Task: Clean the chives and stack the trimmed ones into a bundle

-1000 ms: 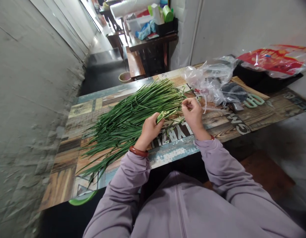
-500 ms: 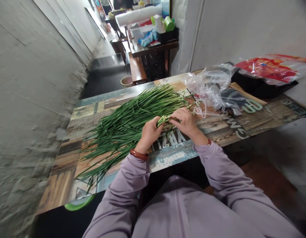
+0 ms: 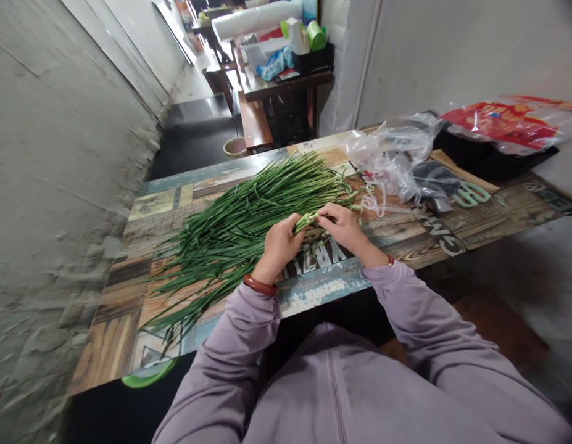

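Observation:
A large heap of long green garlic chives (image 3: 239, 209) lies across the patterned table, pale stem ends to the right and leaf tips to the left. My left hand (image 3: 282, 243) is closed around a small bunch of chives (image 3: 306, 222), whose cut-looking pale ends stick out past the thumb. Against those ends, my right hand (image 3: 342, 227) has its thumb and fingertips pinched together. What exactly lies between the right fingertips is too small to make out. Bits of trimmed stem and leaf are scattered below the hands.
Crumpled clear plastic bags (image 3: 390, 160) lie right of the heap, beside green-handled scissors (image 3: 471, 194). Further right, a red printed bag (image 3: 508, 123) rests on a black container. A rough wall (image 3: 58, 185) borders the left; another table (image 3: 286, 86) stands beyond, near a wooden bench (image 3: 255, 120).
The right hand's fingers have drawn into a tighter pinch at the stem ends. My left hand keeps its hold on the bunch, and the view has tilted slightly.

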The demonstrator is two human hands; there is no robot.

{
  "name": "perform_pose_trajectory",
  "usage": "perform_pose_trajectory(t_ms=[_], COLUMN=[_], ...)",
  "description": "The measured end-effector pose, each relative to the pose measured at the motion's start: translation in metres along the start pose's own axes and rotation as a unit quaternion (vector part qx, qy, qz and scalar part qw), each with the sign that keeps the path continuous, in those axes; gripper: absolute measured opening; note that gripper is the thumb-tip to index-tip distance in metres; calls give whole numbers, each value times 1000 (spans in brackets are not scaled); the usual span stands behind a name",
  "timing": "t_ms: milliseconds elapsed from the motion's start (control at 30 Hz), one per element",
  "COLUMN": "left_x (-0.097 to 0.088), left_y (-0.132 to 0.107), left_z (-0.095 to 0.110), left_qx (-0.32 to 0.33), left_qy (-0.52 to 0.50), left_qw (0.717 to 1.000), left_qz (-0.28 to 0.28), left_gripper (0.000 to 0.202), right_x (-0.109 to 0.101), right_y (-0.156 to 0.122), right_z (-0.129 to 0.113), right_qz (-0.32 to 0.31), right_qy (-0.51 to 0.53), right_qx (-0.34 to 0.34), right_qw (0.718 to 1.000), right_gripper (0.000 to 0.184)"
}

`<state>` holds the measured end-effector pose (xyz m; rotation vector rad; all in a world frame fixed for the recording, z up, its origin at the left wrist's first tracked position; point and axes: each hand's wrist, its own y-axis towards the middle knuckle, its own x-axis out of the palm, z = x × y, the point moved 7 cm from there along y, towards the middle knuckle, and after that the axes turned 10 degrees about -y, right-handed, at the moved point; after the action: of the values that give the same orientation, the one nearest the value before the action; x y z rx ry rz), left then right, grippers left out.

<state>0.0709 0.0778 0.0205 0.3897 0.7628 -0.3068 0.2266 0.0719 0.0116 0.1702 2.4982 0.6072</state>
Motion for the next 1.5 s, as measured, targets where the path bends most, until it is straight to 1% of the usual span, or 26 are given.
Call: perform_pose_trajectory(t_ms=[100, 200, 267, 333, 400, 533, 633, 733, 867, 933, 1067, 1133, 1233, 1333, 1433, 1500], left_x=[2, 3, 3, 1, -1, -5, -6, -5, -5, -5, -4, -1, 6, 10, 12, 13], left_y=[-2, -4, -4, -4, -3, -4, -4, -4, -3, -4, -3, -3, -4, -6, -7, -8], left_z=[5, 10, 12, 11, 10, 10, 12, 10, 7, 7, 8, 10, 14, 15, 16, 16], left_qx=[26, 59, 73, 77, 75, 85, 94, 81, 71, 72, 63, 64, 69, 66, 68, 69], left_qy=[37, 83, 112, 130, 132, 149, 163, 149, 133, 129, 133, 150, 183, 199, 194, 186], left_qw=[999, 995, 991, 988, 988, 984, 981, 984, 988, 988, 988, 987, 980, 976, 976, 977], left_qz=[-2, -4, -5, 4, 18, 37, 46, 45, 45, 45, 38, 16, -27, -51, -67, -77], left_gripper=[9, 7, 11, 14, 16, 20, 22, 19, 18, 20, 20, 19, 17, 16, 16, 17], right_x=[3, 6, 1, -9, -20, -41, -49, -46, -37, -33, -28, -22, -12, -5, -3, -5], right_y=[-1, -1, -2, -3, -3, -4, -4, -2, -1, -1, -1, -1, -1, -2, -4, -5], right_z=[4, 17, 30, 41, 44, 41, 37, 29, 9, 2, 1, 1, -1, -2, -3, -4], right_qz=[3, 19, 64, 115, 144, 192, 218, 199, 131, 108, 101, 90, 57, 26, 15, 25], right_qy=[27, 68, 106, 131, 120, 28, 2, 23, 7, -12, -41, -52, -49, -38, -48, -71], right_qx=[37, 110, 167, 200, 194, 160, 143, 104, 34, 15, 21, 17, 2, 6, 3, -10], right_qw=[999, 991, 978, 964, 963, 968, 965, 974, 991, 994, 994, 994, 997, 999, 999, 997], right_gripper=[16, 18, 22, 27, 31, 35, 29, 20, 23, 24, 23, 22, 20, 19, 19, 21])
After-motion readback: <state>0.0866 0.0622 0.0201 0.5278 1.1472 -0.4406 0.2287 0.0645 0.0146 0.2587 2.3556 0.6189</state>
